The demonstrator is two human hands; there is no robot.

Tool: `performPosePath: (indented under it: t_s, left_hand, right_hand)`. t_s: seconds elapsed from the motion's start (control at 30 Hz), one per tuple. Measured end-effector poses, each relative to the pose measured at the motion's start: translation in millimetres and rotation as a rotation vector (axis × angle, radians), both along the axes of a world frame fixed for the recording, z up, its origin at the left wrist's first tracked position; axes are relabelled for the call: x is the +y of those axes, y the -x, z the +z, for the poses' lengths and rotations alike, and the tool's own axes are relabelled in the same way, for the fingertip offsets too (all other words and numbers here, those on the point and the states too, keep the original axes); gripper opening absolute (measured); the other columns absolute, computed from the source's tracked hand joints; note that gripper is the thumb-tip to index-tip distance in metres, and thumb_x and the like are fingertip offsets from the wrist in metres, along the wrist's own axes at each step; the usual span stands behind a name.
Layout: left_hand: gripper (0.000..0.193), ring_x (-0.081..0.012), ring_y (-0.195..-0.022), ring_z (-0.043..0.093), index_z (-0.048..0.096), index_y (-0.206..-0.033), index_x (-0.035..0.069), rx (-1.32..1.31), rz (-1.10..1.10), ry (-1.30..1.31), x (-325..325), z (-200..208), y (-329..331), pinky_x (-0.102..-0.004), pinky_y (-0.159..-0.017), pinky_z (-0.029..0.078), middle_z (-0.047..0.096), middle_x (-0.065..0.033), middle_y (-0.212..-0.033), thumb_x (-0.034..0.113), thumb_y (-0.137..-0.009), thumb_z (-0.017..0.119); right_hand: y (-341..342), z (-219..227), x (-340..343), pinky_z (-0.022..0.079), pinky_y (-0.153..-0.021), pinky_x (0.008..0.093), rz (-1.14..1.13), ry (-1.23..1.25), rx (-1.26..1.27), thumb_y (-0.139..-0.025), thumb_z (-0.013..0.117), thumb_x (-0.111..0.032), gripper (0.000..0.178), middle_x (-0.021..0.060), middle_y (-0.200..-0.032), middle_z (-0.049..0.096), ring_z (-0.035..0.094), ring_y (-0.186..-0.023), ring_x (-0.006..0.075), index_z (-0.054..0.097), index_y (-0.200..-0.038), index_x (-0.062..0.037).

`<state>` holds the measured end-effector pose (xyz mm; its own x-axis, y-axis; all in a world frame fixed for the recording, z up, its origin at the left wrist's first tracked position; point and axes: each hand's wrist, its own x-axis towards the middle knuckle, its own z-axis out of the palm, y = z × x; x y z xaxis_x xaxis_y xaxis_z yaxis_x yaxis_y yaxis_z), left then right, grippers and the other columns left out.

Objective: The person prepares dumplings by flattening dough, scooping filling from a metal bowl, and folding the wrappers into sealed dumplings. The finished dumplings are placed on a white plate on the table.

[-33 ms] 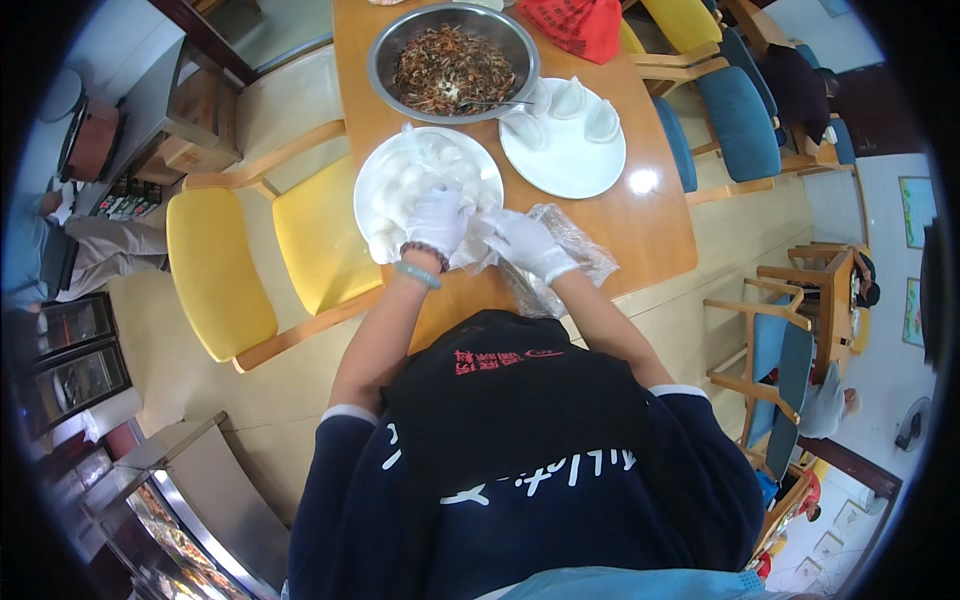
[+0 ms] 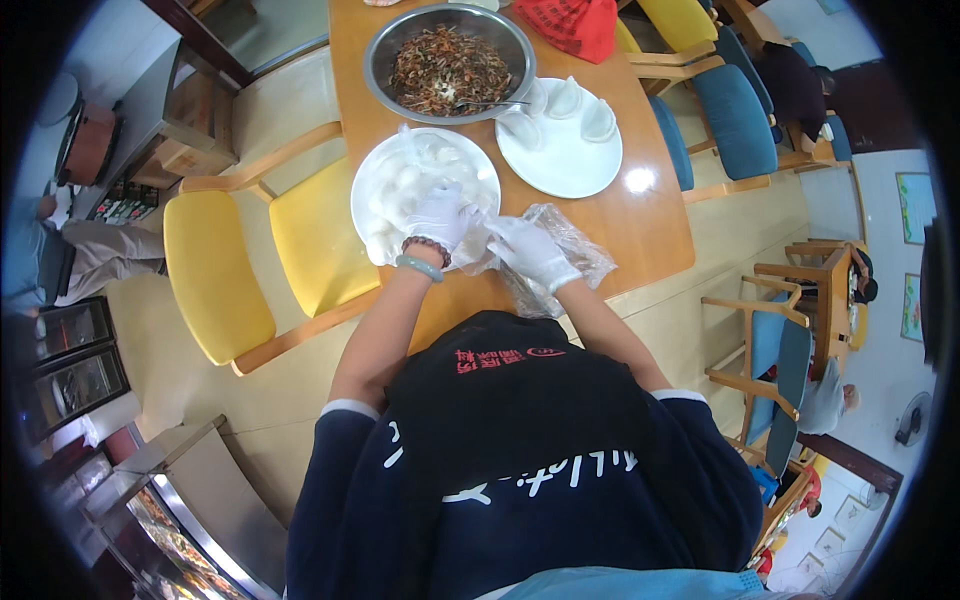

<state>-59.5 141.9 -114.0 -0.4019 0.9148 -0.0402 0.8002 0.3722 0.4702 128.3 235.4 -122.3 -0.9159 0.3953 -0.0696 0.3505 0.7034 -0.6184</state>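
My left hand (image 2: 437,217), in a white glove, is over a white plate (image 2: 366,222) heaped with white dough balls (image 2: 405,185). Its fingers are curled down at the dough; what they grip is hidden. Clear plastic film (image 2: 432,148) covers part of the heap. My right hand (image 2: 535,252), also gloved, is beside the plate's right edge, close to the left hand. Its fingers are bent together on a fold of film (image 2: 482,262). Under and beside the right wrist lies a crumpled clear plastic bag (image 2: 575,243).
Behind the plate stands a steel bowl (image 2: 377,75) of brown shredded filling with a spoon (image 2: 490,103). A second white plate (image 2: 560,172) holds several shaped white dough pieces (image 2: 598,120). A red bag (image 2: 580,30) lies at the far right. Yellow chairs (image 2: 318,245) stand left of the wooden table (image 2: 650,240).
The whole picture has shifted very slightly left. Both hands stay at the same places by the plate.
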Motion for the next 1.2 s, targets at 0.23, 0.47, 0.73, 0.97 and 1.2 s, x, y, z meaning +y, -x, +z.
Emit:
performPosePath:
  t_s: [0.23,0.47,0.73,0.97,1.2]
  left_hand:
    - [0.039,-0.0404,-0.099,0.064,0.062,-0.121,0.01,0.101,0.017,0.034,2,-36,-20,-0.0501,-0.084,0.052,0.066,-0.021,-0.107,0.03,-0.088,0.068]
    - [0.037,-0.0399,-0.094,0.062,0.065,-0.117,0.011,0.004,0.067,-0.302,-26,-50,-36,-0.0482,-0.083,0.052,0.063,-0.0182,-0.106,0.013,-0.08,0.071]
    - [0.037,-0.0391,-0.104,0.064,0.064,-0.118,0.005,0.029,0.267,-0.014,-5,25,-20,-0.0453,-0.089,0.053,0.069,-0.0222,-0.105,0.014,-0.083,0.069]
    - [0.037,-0.0274,-0.095,0.066,0.057,-0.127,0.011,-0.373,0.36,-0.345,-25,57,-73,-0.0368,-0.078,0.054,0.065,-0.0115,-0.108,0.014,-0.091,0.065]
    - [0.046,-0.0205,-0.097,0.064,0.045,-0.138,0.011,-1.542,0.605,-0.011,-124,1,-136,-0.0365,-0.086,0.054,0.06,-0.0073,-0.112,0.014,-0.095,0.063]
  right_hand:
    - [-154,0,-2,0.05,-0.098,0.0453,-0.42,-0.056,-0.061,-0.088,0.068,-0.022,0.045,0.0207,-0.123,0.066,0.064,-0.112,0.0383,0.064,-0.13,-0.0072]
    - [-248,-32,-22,0.05,-0.099,0.0455,-0.574,0.181,-0.404,-0.077,0.081,-0.042,0.081,0.0251,-0.122,0.066,0.065,-0.112,0.0385,0.053,-0.14,0.0007]
    - [-249,-53,-18,0.051,-0.092,0.0487,-0.406,0.133,-0.497,-0.087,0.07,-0.033,0.069,0.0252,-0.117,0.068,0.065,-0.107,0.0422,0.046,-0.145,-0.0033]
    - [-254,-56,-15,0.054,-0.078,0.0531,-0.32,0.191,-0.375,-0.09,0.063,-0.028,0.069,0.0282,-0.107,0.068,0.068,-0.091,0.0438,0.037,-0.15,-0.0063]
    - [-237,14,-21,0.053,-0.071,0.0541,-0.325,-0.022,-0.278,-0.088,0.062,-0.023,0.06,0.0235,-0.094,0.068,0.068,-0.083,0.0424,0.044,-0.144,-0.0112]
